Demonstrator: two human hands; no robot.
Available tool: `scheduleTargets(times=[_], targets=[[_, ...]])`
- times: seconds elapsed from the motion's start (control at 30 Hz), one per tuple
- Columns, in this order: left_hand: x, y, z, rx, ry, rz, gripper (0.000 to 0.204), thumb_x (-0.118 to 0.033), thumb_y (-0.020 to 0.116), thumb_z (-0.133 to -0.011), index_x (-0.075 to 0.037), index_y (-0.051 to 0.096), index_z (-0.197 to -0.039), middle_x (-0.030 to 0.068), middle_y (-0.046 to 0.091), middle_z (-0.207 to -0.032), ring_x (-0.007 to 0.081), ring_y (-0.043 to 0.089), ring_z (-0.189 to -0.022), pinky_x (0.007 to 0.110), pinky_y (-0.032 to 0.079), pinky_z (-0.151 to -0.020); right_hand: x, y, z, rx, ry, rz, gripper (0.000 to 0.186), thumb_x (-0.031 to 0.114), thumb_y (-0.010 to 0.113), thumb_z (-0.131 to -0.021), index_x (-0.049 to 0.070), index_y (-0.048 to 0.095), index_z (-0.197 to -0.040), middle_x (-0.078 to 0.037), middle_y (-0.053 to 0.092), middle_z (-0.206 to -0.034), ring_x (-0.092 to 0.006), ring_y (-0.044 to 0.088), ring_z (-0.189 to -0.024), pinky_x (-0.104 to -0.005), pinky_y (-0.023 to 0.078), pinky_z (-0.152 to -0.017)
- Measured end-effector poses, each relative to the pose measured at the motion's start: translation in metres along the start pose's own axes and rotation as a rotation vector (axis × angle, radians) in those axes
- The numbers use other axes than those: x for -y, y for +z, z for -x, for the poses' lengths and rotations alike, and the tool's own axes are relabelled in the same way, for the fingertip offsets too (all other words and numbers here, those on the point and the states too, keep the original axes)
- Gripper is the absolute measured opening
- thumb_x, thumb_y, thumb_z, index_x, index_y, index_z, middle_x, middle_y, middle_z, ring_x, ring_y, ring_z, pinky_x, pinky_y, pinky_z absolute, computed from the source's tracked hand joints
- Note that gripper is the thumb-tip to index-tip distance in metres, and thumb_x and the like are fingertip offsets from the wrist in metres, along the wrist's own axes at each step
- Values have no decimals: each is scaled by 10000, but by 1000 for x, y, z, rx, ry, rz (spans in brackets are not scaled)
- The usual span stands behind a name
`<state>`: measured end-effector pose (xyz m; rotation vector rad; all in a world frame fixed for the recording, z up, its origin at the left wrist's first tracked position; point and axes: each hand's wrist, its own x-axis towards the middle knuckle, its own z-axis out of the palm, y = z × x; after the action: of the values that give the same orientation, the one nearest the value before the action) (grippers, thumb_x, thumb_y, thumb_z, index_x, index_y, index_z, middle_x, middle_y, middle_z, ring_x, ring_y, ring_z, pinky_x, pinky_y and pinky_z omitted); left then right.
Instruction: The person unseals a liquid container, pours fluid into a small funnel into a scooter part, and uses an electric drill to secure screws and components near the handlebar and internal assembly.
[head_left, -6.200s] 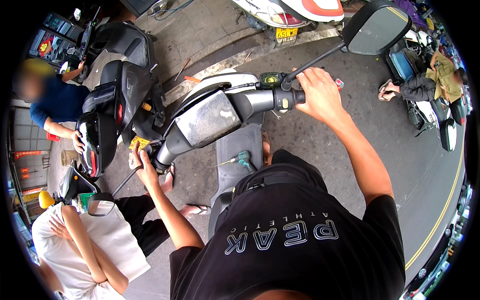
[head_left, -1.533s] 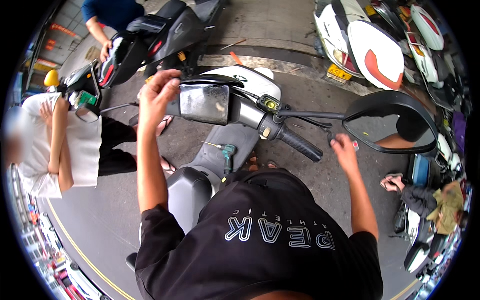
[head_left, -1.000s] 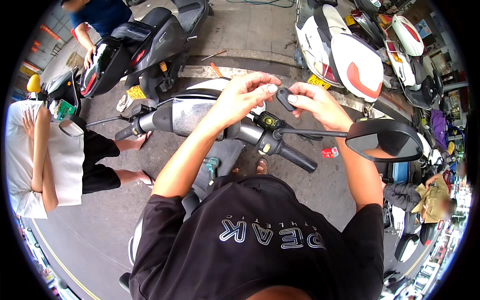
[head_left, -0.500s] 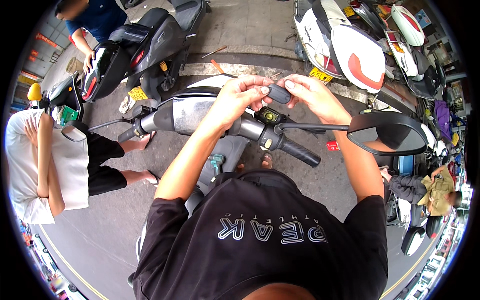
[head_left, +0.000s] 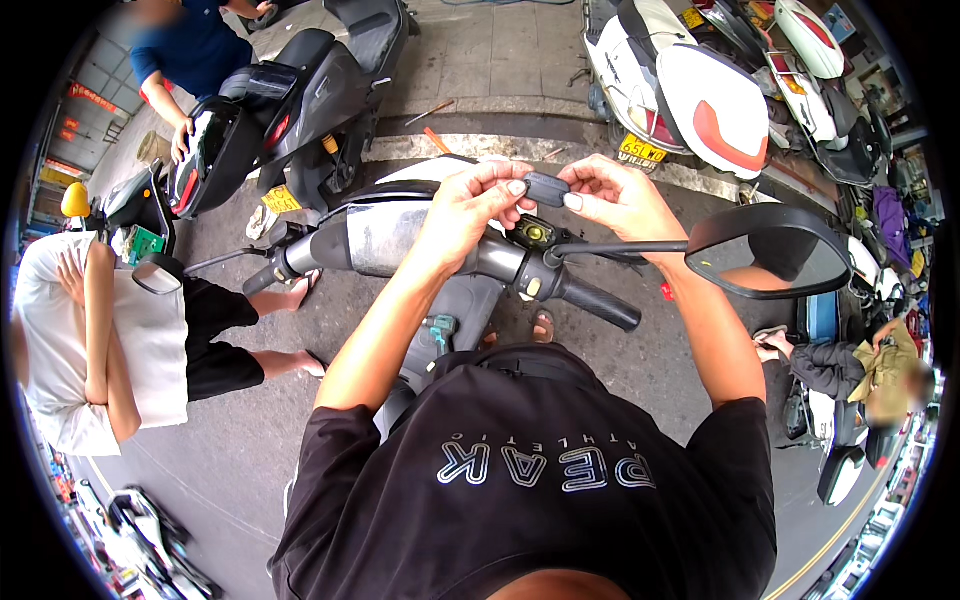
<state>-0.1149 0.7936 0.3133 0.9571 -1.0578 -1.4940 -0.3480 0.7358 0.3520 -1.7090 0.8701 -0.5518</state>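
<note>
Fob [head_left: 547, 188], dark, small, oblong: held up between both hands, over the handlebar [head_left: 495, 258] near the gauge [head_left: 537, 233]. Left hand [head_left: 478, 208] pinches the fob's left end, thumb on the near side; fingertips behind it partly hidden. Right hand [head_left: 622, 203] has thumb and fingertips at the right end; can't tell if they grip or just touch, contact hidden. Markings on fob too small to make out.

Left hand and wrist cover part of the handlebar's middle. Right grip [head_left: 598, 304] bare, no hand on it. Right mirror [head_left: 770, 252] full in view, its stem crossing the right wrist area. Drill [head_left: 440, 328] on the floorboard [head_left: 475, 295], partly hidden by left forearm, bit not visible. Floorboard itself half covered by forearm and black shirt [head_left: 540, 430]. Red item [head_left: 667, 291] on the ground, mostly behind right forearm, kind unclear. Person in white top [head_left: 150, 340], arms crossed, head cut off at left rim. Person in navy top [head_left: 200, 50] cut by upper edge, face blurred.
</note>
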Motion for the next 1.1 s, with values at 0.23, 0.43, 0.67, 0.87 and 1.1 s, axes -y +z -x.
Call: scheduleTargets(times=[0.23,0.43,0.67,0.87,1.1], targets=[[-30,-1,-13,103,7,-353,277,-163,621,-943,11,675,-1152,7,661,-859,66,567,-736,221,469,-690,12,1,-14,67,105,-112,385,204,700,-905,-1,582,-1210,-28,621,-959,-92,581,-811,-242,487,-730],[-47,6,-38,29,259,-327,318,-172,645,-943,-9,615,-1215,12,655,-884,79,564,-749,240,475,-680,16,12,-19,-12,37,-414,467,156,659,-918,6,485,-1325,-46,628,-966,-118,644,-802,-241,509,-695],[-7,0,-8,-27,215,-284,373,-164,705,-920,-2,612,-1242,-3,638,-912,53,553,-783,209,460,-687,9,29,-21,-218,-7,-511,323,128,609,-967,-42,515,-1226,-132,668,-1056,-179,697,-889,-287,557,-745],[2,-4,-17,-50,159,-196,361,-143,689,-926,22,614,-1238,19,659,-905,72,566,-767,227,472,-704,5,33,-15,-177,29,-525,362,163,570,-991,-57,512,-1273,-150,662,-1106,-196,699,-905,-285,560,-766],[1,-10,-16,2,67,-100,338,-125,684,-924,31,624,-1218,42,673,-965,87,584,-791,239,487,-735,4,32,-9,-155,48,-397,377,169,550,-1002,-75,513,-1288,-145,689,-1049,-170,679,-872,-269,550,-740]])
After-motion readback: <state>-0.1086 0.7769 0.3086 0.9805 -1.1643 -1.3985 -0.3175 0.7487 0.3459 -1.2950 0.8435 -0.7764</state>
